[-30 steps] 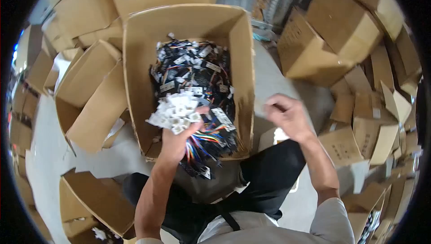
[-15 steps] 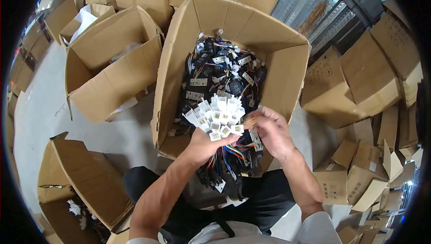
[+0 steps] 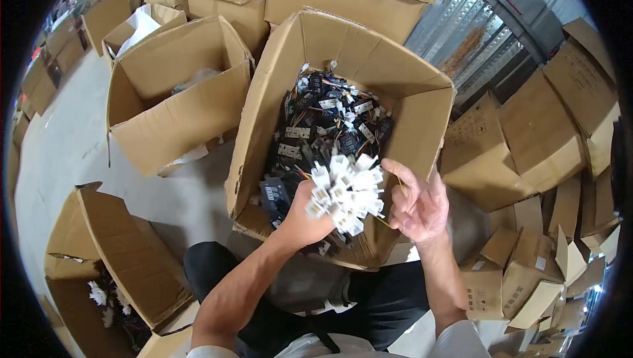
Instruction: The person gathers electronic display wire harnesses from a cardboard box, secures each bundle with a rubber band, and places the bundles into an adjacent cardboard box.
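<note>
My left hand (image 3: pixel 308 221) is closed around a thick bunch of white plug connectors (image 3: pixel 346 190), their square ends facing up and their wires mostly hidden below. To the right of the bunch, my right hand (image 3: pixel 421 209) is turned palm up with its fingers spread. A thin yellow strand (image 3: pixel 384 221) runs between the bunch and the fingers of that hand. Both hands are over the near part of a large cardboard box (image 3: pixel 422 117). Inside it lies a pile of black display modules (image 3: pixel 349 140) with coloured wires and white plugs.
A smaller open carton (image 3: pixel 181 111) stands at the left. Another open box (image 3: pixel 125 252) at the lower left contains white plugs and dark wires. Cartons (image 3: pixel 521 134) are stacked along the right. A metal rail (image 3: pixel 504 5) runs behind at the upper right.
The connector bunch has shifted right and tipped over. My right hand, which had its fingers together at the bunch's edge, has turned palm up and spread. The view has shifted slightly.
</note>
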Motion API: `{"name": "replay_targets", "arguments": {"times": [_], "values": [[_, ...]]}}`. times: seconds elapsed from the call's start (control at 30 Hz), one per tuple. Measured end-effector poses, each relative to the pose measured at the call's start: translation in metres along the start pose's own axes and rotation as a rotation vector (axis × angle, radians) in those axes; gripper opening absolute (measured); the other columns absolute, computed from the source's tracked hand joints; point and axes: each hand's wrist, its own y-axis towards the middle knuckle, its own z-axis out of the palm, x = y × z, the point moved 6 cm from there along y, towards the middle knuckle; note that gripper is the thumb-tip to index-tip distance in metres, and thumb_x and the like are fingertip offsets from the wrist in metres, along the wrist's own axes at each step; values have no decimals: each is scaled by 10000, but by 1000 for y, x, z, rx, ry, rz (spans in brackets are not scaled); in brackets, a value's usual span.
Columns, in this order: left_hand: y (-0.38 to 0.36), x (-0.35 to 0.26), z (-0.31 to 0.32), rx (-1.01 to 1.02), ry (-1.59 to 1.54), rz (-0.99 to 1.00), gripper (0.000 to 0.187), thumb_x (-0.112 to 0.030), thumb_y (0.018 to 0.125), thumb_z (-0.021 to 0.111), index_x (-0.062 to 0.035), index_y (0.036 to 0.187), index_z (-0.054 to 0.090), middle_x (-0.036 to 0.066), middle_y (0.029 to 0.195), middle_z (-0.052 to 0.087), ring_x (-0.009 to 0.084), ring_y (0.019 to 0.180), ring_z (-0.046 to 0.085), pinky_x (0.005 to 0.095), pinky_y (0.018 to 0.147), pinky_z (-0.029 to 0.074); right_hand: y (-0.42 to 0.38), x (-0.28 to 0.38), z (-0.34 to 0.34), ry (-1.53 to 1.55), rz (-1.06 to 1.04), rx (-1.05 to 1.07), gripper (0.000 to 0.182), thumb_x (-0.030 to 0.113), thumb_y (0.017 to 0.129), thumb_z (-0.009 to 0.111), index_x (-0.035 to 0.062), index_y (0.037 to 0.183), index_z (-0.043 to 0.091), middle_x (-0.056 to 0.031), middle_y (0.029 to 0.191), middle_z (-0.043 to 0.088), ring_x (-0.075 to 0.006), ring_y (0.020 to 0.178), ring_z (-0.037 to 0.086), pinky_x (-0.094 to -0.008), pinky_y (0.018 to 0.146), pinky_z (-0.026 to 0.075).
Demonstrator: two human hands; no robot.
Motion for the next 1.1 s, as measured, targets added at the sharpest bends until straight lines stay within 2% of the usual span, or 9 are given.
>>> {"name": "replay_targets", "arguments": {"times": [0.03, 0.1, 0.2, 0.33, 0.43, 0.57, 0.77, 0.83, 1.1], "values": [[0, -1, 1, -27, -133, -26, 317, -178, 843, 725, -91, 1144, 681, 76, 1086, 711, 241, 978, 669, 367, 925, 479, -1, 2, 6, -38, 18, 79, 820, 564, 1014, 381, -56, 1515, 192, -188, 865, 673, -243, 544, 621, -416, 734, 601], [10, -26, 2, 6, 434, 296, 328, -227, 762, 755, -47, 1025, 677, 50, 845, 652, 260, 760, 604, 383, 724, 437, -7, 7, 9, -61, 42, 95, 949, 671, 967, 377, -37, 1534, 98, -216, 870, 684, -288, 597, 665, -422, 735, 601], [5, -33, 14, 28, 782, 400, 338, -165, 695, 695, -64, 1017, 675, 49, 792, 591, 246, 769, 593, 398, 730, 420, -14, 14, 13, -369, 71, 151, 1133, 777, 855, 479, -46, 1534, 99, -235, 856, 695, -339, 681, 705, -407, 745, 598], [1, -18, 23, 122, 988, 315, 373, -155, 698, 686, -46, 1054, 664, 81, 804, 605, 273, 783, 612, 388, 759, 417, -25, -7, 37, -688, 230, 300, 1040, 541, 872, 696, 9, 1560, 125, -222, 922, 713, -317, 747, 722, -366, 695, 588], [4, 3, 4, 92, 884, 81, 200, -105, 711, 664, -32, 896, 656, 138, 744, 635, 353, 712, 628, 464, 691, 461, -31, -46, 48, -1381, 452, 425, 973, 321, 849, 791, 72, 1568, 185, -111, 871, 735, -205, 714, 709, -340, 665, 579], [11, 42, -40, -235, 318, -242, 267, -95, 761, 720, 47, 985, 691, 190, 875, 727, 277, 835, 722, 364, 762, 539, -19, -57, 45, -1743, 419, 211, 769, 379, 858, 768, 83, 1480, 424, -75, 732, 690, -160, 617, 659, -327, 610, 549], [13, 25, -37, -202, -203, -314, 320, -55, 826, 754, 49, 1117, 670, 70, 981, 721, 166, 837, 673, 320, 788, 531, -11, -9, 26, -1783, -128, -85, 238, 186, 884, 746, 26, 1056, 706, -78, 732, 614, -183, 666, 595, -322, 600, 481], [11, 24, -22, 90, -344, -479, 276, -23, 824, 741, 26, 1088, 674, 43, 945, 706, 140, 822, 649, 299, 760, 515, -6, 15, 13, -1835, -276, -189, 181, 172, 900, 726, -3, 883, 684, -90, 698, 591, -194, 627, 555, -335, 579, 455], [19, 6, -18, 17, -360, -458, 293, -97, 820, 776, -46, 1085, 663, 0, 860, 649, 106, 710, 584, 277, 641, 476, -11, 10, 14, -1801, -39, -122, 212, 151, 886, 742, -23, 782, 680, -95, 669, 594, -193, 599, 556, -349, 559, 440]]}}
